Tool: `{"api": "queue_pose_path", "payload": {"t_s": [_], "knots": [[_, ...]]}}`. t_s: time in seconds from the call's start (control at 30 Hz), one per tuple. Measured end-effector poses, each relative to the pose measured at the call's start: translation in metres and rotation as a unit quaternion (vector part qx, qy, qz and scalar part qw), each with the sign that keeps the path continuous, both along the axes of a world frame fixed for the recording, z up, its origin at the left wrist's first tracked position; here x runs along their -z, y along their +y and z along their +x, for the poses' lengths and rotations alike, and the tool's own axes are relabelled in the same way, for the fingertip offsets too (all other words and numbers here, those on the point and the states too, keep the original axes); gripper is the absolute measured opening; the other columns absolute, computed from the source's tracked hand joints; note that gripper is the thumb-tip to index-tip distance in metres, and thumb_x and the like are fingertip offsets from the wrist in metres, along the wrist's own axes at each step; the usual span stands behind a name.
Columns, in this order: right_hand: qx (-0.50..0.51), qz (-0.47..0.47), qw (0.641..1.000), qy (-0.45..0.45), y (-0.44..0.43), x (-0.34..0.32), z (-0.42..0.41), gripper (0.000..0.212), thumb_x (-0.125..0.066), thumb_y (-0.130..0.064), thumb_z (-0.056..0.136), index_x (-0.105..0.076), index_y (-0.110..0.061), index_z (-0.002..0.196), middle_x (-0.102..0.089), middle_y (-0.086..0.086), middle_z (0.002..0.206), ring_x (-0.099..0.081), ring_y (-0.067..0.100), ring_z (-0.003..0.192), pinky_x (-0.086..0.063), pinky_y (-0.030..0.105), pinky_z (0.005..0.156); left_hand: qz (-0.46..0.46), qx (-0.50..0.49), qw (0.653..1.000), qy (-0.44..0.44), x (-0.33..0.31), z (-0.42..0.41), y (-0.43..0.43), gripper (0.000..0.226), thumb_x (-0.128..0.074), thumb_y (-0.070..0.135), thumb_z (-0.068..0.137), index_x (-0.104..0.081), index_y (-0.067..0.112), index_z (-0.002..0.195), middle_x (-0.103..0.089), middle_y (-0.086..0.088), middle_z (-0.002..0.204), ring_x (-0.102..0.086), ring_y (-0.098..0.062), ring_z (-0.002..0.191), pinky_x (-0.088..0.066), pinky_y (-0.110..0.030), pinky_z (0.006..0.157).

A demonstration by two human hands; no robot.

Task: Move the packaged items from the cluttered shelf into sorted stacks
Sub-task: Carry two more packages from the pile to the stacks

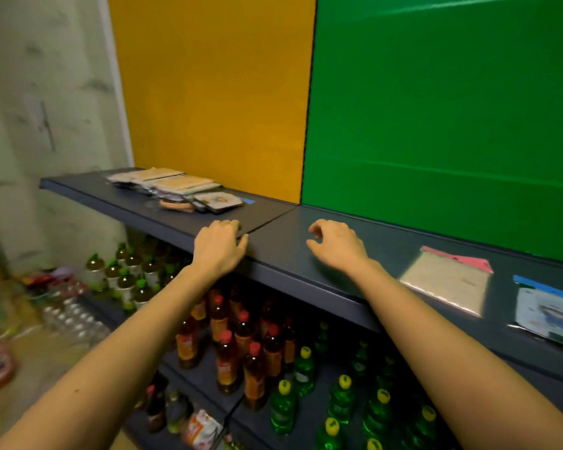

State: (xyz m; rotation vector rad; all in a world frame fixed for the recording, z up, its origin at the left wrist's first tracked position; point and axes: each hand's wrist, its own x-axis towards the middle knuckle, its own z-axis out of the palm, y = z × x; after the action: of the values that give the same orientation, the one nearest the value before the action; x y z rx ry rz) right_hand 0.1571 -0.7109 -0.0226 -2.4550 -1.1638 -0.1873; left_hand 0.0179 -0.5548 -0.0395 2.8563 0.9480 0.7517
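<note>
Left hand (pixel 220 246) rests on shelf (pixel 275 251) edge, right hand (pixel 337 243) hovers, both grips empty. Packet pile (pixel 176 190) left of centre overlaps loosely; pulling one risks dragging neighbours off the edge

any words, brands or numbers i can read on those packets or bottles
Nothing here can be read.
The pink-topped packet: print too faint.
The blue-topped packet: lettering blurred.
The pile of packets: too small.
The red-capped bottles: labels blurred.
The yellow-capped green bottles: labels blurred.
</note>
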Motion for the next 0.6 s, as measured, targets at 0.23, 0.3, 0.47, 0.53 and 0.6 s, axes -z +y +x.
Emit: {"api": "queue_pose_path", "payload": {"t_s": [0.23,0.3,0.47,0.53,0.6], "knots": [[-0.034,-0.006,0.998,0.042,0.113,0.004,-0.038,0.038,-0.050,-0.033,0.093,-0.055,-0.018,0.128,-0.061,0.006,0.126,-0.055,0.028,0.116,-0.049,0.038,0.091,0.000,-0.036,0.999,0.007,0.008,-0.049,0.092,0.037,-0.042,0.036,0.096,-0.058,0.009,0.115,-0.063,-0.010,0.120,-0.055,-0.029,0.114,-0.046,-0.039,0.089],[-0.027,-0.010,0.998,0.061,0.145,0.003,-0.048,0.040,-0.049,-0.034,0.094,-0.055,-0.016,0.128,-0.061,0.007,0.126,-0.056,0.029,0.115,-0.048,0.037,0.089,0.001,-0.033,0.999,0.012,0.008,-0.058,0.119,0.037,-0.042,0.036,0.095,-0.059,0.009,0.114,-0.063,-0.010,0.120,-0.055,-0.029,0.114,-0.046,-0.039,0.089],[0.017,-0.025,0.994,0.108,0.220,0.001,-0.062,0.042,-0.046,-0.040,0.095,-0.062,-0.006,0.114,-0.063,0.013,0.117,-0.059,0.032,0.107,-0.047,0.037,0.081,0.015,-0.015,1.000,0.017,0.008,-0.073,0.187,0.037,-0.042,0.036,0.095,-0.059,0.008,0.113,-0.063,-0.012,0.119,-0.056,-0.031,0.112,-0.046,-0.040,0.088],[0.046,-0.018,0.990,0.133,0.245,0.001,-0.060,0.044,-0.044,-0.044,0.095,-0.063,-0.005,0.103,-0.061,0.015,0.114,-0.057,0.033,0.104,-0.045,0.035,0.079,0.022,-0.006,1.000,0.013,0.008,-0.076,0.214,0.037,-0.042,0.036,0.095,-0.059,0.009,0.113,-0.063,-0.010,0.119,-0.056,-0.029,0.112,-0.047,-0.039,0.087],[0.072,-0.007,0.984,0.160,0.265,0.000,-0.057,0.047,-0.042,-0.047,0.094,-0.060,-0.009,0.115,-0.054,0.014,0.127,-0.052,0.034,0.116,-0.044,0.036,0.088,0.022,0.003,1.000,0.007,0.006,-0.076,0.238,0.038,-0.042,0.037,0.095,-0.058,0.010,0.117,-0.064,-0.009,0.121,-0.055,-0.028,0.114,-0.048,-0.040,0.089]]}}
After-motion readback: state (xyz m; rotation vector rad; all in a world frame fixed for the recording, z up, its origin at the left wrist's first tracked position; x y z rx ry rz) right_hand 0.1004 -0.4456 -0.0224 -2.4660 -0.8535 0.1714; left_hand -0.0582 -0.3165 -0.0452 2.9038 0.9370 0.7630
